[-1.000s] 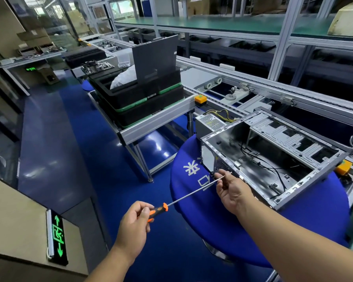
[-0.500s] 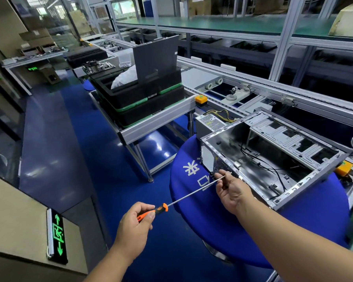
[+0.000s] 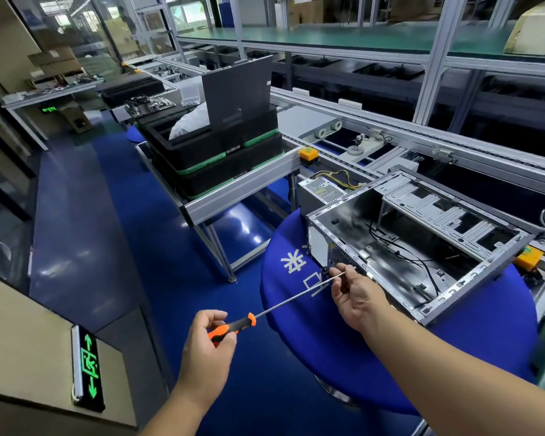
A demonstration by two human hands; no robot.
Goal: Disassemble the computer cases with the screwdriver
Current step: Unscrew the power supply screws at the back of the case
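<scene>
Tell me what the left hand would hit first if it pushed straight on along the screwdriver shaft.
Probably the right hand, which pinches the shaft near its tip; just beyond is the open grey metal computer case. Depth is unclear.

Left hand (image 3: 206,347) regripped screwdriver (image 3: 233,327) handle; more orange now exposed.

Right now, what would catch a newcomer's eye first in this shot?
The open metal computer case lying on a round blue-covered table at right. In front of it, the left hand grips an orange-handled screwdriver while the right hand pinches its long shaft near the case's corner. Stacked black trays sit behind.
</scene>
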